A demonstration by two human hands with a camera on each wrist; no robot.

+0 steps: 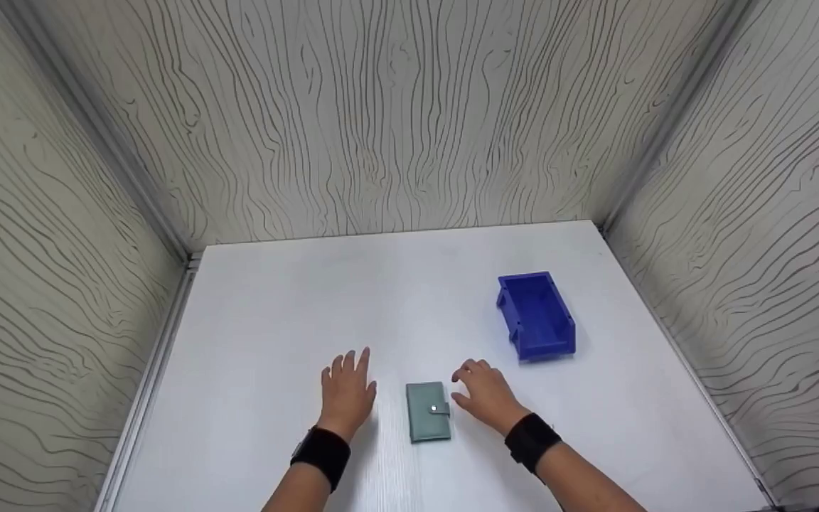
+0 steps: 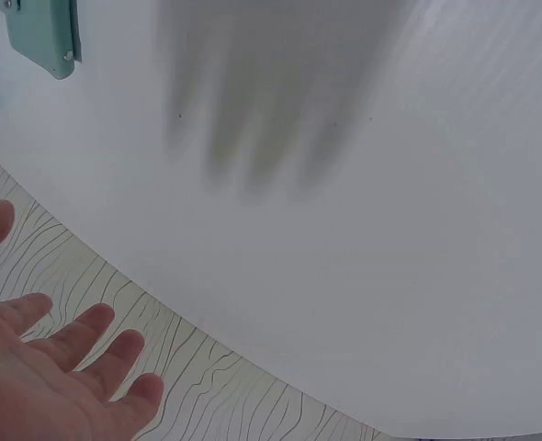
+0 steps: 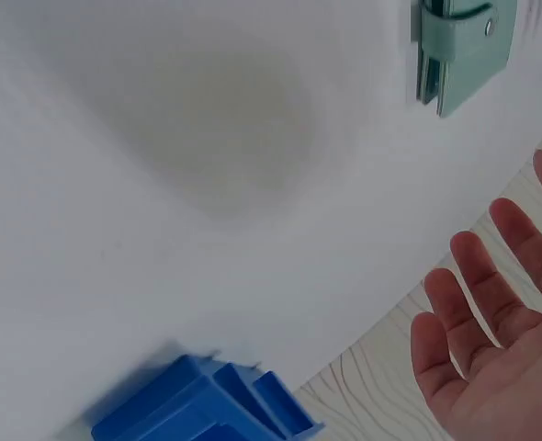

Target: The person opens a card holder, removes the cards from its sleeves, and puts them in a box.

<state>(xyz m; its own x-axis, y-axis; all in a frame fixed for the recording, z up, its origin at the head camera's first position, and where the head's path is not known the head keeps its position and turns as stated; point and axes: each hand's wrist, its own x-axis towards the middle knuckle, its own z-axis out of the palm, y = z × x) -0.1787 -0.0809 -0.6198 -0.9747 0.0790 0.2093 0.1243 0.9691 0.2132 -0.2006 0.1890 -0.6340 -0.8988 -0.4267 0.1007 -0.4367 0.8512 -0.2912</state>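
A green wallet (image 1: 425,419) with a snap strap on its right side lies closed on the white table, between the two hands. To its left, my left hand (image 1: 345,395) hovers with fingers spread and nothing in it; the left wrist view shows its fingers (image 2: 87,331) apart and the wallet's corner (image 2: 46,37) at the top. On the wallet's other side is my right hand (image 1: 486,395), its fingers loosely bent and holding nothing. In the right wrist view the strap side of the wallet (image 3: 473,55) faces the right hand (image 3: 501,349).
A blue open-front plastic bin (image 1: 537,313) stands on the table (image 1: 274,306) beyond the right hand. Wood-grain panels (image 1: 395,121) enclose the table at the back and both sides.
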